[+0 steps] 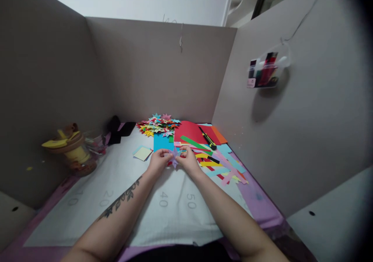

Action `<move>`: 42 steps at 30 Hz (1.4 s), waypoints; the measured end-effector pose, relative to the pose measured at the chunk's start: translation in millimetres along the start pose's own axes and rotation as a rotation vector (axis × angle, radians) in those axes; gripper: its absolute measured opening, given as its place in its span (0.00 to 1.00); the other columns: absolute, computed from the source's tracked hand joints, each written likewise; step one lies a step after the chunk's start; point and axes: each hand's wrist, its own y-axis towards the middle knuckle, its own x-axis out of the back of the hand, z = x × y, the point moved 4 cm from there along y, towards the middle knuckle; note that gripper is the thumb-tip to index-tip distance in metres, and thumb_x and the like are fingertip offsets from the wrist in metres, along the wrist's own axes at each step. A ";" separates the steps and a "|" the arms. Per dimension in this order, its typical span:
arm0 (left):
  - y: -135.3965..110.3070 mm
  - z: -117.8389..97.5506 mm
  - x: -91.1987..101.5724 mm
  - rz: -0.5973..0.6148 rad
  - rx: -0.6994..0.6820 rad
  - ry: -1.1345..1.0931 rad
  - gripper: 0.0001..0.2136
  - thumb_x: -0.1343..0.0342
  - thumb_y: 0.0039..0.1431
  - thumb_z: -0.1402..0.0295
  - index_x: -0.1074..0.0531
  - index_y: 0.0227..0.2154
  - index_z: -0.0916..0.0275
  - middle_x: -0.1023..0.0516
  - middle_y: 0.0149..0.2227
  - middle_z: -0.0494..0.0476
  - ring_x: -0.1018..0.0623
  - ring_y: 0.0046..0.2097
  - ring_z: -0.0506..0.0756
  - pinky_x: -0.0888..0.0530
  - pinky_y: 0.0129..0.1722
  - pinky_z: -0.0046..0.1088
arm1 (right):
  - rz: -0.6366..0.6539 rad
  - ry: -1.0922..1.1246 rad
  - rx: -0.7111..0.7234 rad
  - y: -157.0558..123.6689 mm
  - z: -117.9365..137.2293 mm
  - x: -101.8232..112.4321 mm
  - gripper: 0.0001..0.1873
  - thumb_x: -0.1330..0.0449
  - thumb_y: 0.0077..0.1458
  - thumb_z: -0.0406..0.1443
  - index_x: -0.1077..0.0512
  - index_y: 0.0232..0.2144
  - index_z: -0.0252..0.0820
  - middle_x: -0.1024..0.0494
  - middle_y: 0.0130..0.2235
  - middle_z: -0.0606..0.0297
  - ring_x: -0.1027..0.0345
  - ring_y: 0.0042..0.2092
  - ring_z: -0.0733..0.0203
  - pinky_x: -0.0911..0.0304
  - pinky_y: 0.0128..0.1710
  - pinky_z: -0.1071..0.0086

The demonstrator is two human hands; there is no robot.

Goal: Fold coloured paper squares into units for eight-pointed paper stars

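Note:
A lilac folded paper star (175,158) is held up between both hands over the middle of the white mat. My left hand (160,160) pinches its left points, fingers closed. On the other side, my right hand (188,159) grips the star's right edge between thumb and fingers. Just behind the hands lies a blue sheet of paper (161,142). A heap of finished paper stars (157,126) in many colours rises at the back. Coloured paper strips (223,165) are scattered to the right of my right hand.
A yellow-and-black box cutter (208,138) rests on red paper sheets (188,132). Small square papers (142,154) lie left of the hands. At the far left stands a clay pot (72,149), with black items (119,131) behind it. A plastic container (266,70) hangs on the right wall.

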 end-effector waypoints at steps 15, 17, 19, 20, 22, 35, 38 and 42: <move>5.8 -0.9 6.7 0.029 0.077 -0.098 0.19 0.33 0.37 0.70 0.31 0.34 0.65 0.24 0.21 0.49 0.26 0.22 0.49 0.32 0.24 0.22 | 0.034 0.088 0.052 1.9 5.7 0.5 0.12 0.49 0.50 0.40 0.40 0.39 0.44 0.29 0.26 0.71 0.33 0.26 0.64 0.36 0.28 0.69; 6.3 -0.5 8.4 0.029 0.103 -0.139 0.17 0.34 0.38 0.70 0.31 0.33 0.65 0.24 0.22 0.49 0.26 0.22 0.49 0.31 0.24 0.22 | 0.024 0.078 0.099 2.8 11.7 5.1 0.11 0.52 0.52 0.38 0.39 0.39 0.44 0.27 0.31 0.67 0.30 0.31 0.62 0.34 0.32 0.66; 5.9 -0.4 9.1 0.053 0.142 -0.180 0.15 0.35 0.40 0.71 0.32 0.32 0.65 0.25 0.22 0.49 0.26 0.23 0.49 0.29 0.25 0.22 | 0.049 0.046 0.163 1.0 19.7 8.5 0.13 0.49 0.49 0.35 0.35 0.39 0.45 0.26 0.38 0.64 0.30 0.40 0.59 0.35 0.41 0.62; 5.3 -0.4 8.7 0.075 0.165 -0.199 0.13 0.35 0.40 0.72 0.32 0.30 0.65 0.25 0.22 0.50 0.26 0.23 0.48 0.29 0.25 0.22 | 0.080 0.000 0.220 -1.1 24.5 8.9 0.14 0.46 0.46 0.32 0.33 0.39 0.45 0.26 0.42 0.63 0.32 0.46 0.57 0.38 0.47 0.60; 3.4 -0.1 6.5 0.131 0.216 -0.224 0.11 0.36 0.40 0.75 0.31 0.28 0.66 0.25 0.22 0.51 0.26 0.23 0.48 0.28 0.26 0.23 | 0.165 -0.187 0.398 -7.3 34.5 6.5 0.19 0.43 0.42 0.28 0.29 0.40 0.46 0.29 0.49 0.61 0.39 0.54 0.54 0.46 0.55 0.57; -2.0 2.1 7.2 0.301 0.345 -0.273 0.11 0.35 0.42 0.77 0.28 0.30 0.66 0.23 0.29 0.55 0.23 0.30 0.49 0.25 0.32 0.21 | 0.189 -0.701 0.797 -12.9 35.1 2.2 0.14 0.41 0.46 0.25 0.23 0.32 0.49 0.30 0.52 0.63 0.47 0.57 0.50 0.47 0.55 0.50; 0.6 1.1 8.9 0.288 0.344 -0.256 0.08 0.36 0.45 0.74 0.28 0.30 0.66 0.24 0.28 0.55 0.24 0.29 0.49 0.26 0.29 0.21 | 0.218 -0.702 0.791 -12.2 33.5 2.8 0.15 0.41 0.46 0.25 0.23 0.32 0.50 0.29 0.52 0.63 0.46 0.56 0.50 0.48 0.55 0.50; 2.7 1.0 11.5 0.254 0.331 -0.199 0.13 0.40 0.51 0.59 0.27 0.34 0.65 0.23 0.28 0.58 0.23 0.29 0.51 0.26 0.27 0.24 | 0.183 -0.541 0.683 -9.9 34.1 3.7 0.13 0.41 0.45 0.26 0.24 0.30 0.49 0.28 0.50 0.63 0.43 0.54 0.52 0.49 0.56 0.52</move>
